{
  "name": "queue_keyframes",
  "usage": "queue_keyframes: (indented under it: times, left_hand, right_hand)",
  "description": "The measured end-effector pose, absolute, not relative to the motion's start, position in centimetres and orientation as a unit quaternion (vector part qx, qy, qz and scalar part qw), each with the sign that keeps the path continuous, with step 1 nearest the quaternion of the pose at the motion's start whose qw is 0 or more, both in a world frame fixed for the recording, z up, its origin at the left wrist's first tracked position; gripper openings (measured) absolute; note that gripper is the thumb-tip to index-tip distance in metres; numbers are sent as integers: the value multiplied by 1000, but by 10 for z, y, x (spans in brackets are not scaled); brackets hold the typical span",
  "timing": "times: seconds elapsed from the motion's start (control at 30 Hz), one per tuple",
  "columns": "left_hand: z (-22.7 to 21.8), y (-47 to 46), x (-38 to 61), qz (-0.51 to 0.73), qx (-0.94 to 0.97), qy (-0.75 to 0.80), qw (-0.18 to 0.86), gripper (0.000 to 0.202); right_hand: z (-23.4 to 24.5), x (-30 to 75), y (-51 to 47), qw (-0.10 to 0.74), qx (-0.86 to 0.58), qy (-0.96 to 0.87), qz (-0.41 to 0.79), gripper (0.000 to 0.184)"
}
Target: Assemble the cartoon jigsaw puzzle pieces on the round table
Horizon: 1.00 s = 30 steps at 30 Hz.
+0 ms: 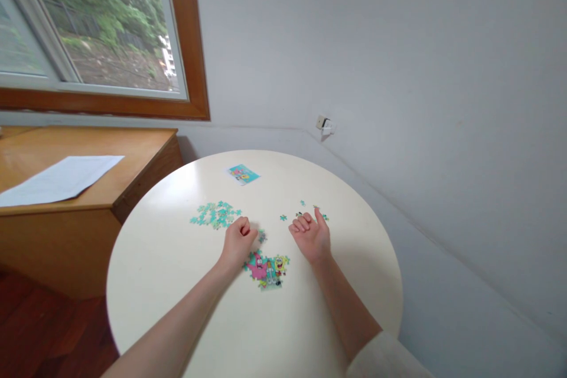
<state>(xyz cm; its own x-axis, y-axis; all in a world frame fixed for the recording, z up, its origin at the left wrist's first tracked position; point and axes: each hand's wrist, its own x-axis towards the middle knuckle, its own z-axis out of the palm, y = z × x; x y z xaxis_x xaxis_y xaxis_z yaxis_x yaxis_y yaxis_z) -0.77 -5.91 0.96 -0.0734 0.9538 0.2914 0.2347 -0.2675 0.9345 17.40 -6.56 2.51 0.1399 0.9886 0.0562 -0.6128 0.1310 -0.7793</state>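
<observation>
My left hand (239,240) is closed in a fist above the table, with a dark hollow and no object showing in its curled fingers. Just below it lies a partly joined jigsaw puzzle (268,270) with a pink starfish and a yellow sponge figure; the fist covers part of its upper left. Beside the fist is a small group of puzzle pieces (263,236). To the right, my right hand (312,237) is turned palm up, fingers loosely curled, thumb stretched away, palm bare. Several loose pieces (283,218) lie beyond it, some partly hidden by its fingers.
A heap of turquoise puzzle pieces (215,214) lies left of the fist. Farther back is a small picture card (243,175). The round white table (163,289) stands near a wall with a socket and plug (326,125). A wooden cabinet (146,156) holds white paper (66,177).
</observation>
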Motion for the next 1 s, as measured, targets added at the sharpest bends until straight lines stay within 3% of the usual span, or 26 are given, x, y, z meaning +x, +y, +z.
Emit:
queue_keyframes:
  times: [0.33,0.83,1.0]
  left_hand:
    - [17,-57,-9,535,536,532,378,21]
    - [9,-54,-8,559,511,486,436,34]
    - [10,-54,-8,569,520,487,412,35]
  right_hand:
    - [26,213,-62,779,-284,-224,512,46]
    - [24,227,-60,816,-226,-141,513,48]
    - [18,235,-58,833,-226,-132,488,56]
